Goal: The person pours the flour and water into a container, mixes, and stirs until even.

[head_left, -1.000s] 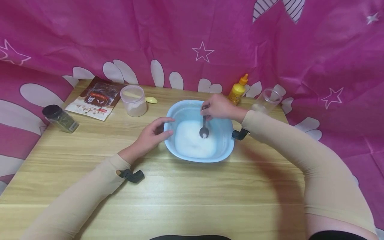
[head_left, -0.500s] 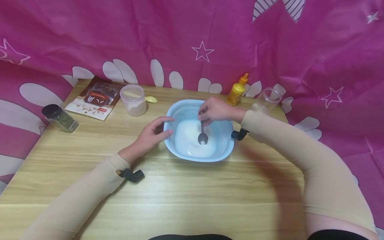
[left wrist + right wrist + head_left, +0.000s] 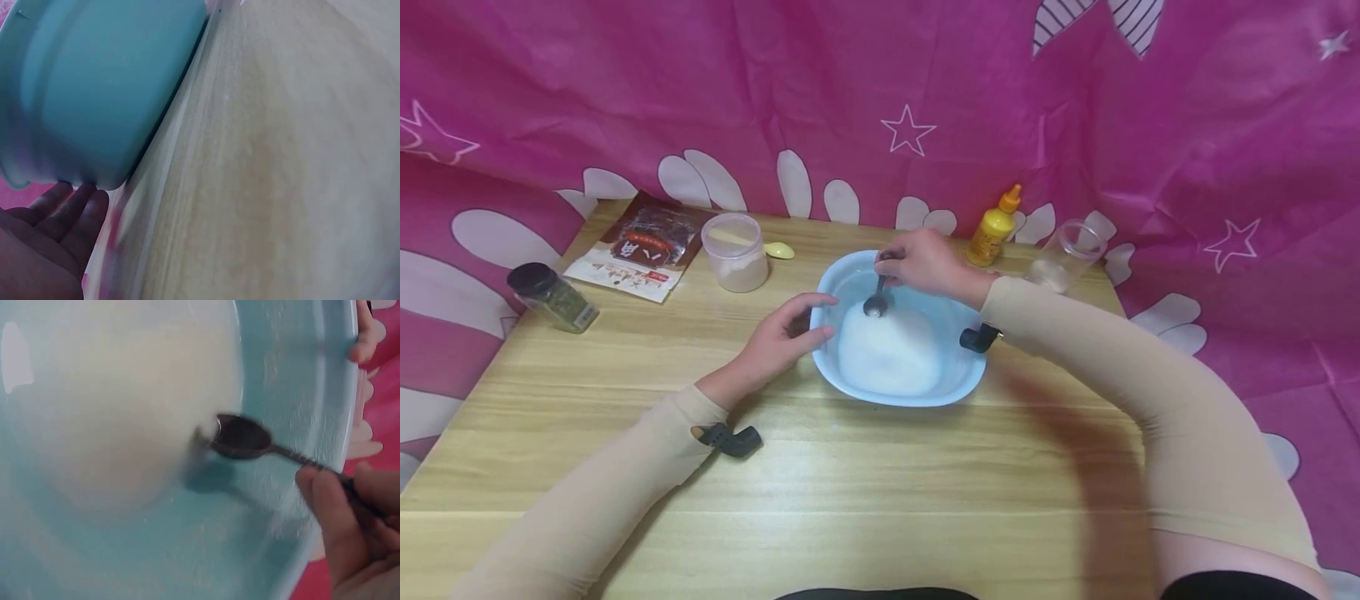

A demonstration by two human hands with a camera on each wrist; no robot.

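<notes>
A light-blue plastic basin holds a cloudy white liquid. My right hand pinches the handle of a small dark metal spoon between thumb and fingers. The spoon's bowl is inside the basin, near its far wall; in the right wrist view the spoon looks to be close over the liquid's edge. My left hand rests at the basin's left rim, thumb and forefinger reaching over it. Seen from the left wrist, its other fingers lie fairly straight against the outer wall.
Left of the basin stand a clear tub of powder, a yellow spoon, a brown-and-white packet and a dark-capped spice jar. A yellow squeeze bottle and a clear jar stand behind the right arm. A pink curtain borders the table.
My right hand has moved the spoon left and away from me, from mid-basin toward the far wall, after a dip nearer to me. The left hand and basin stay put.
</notes>
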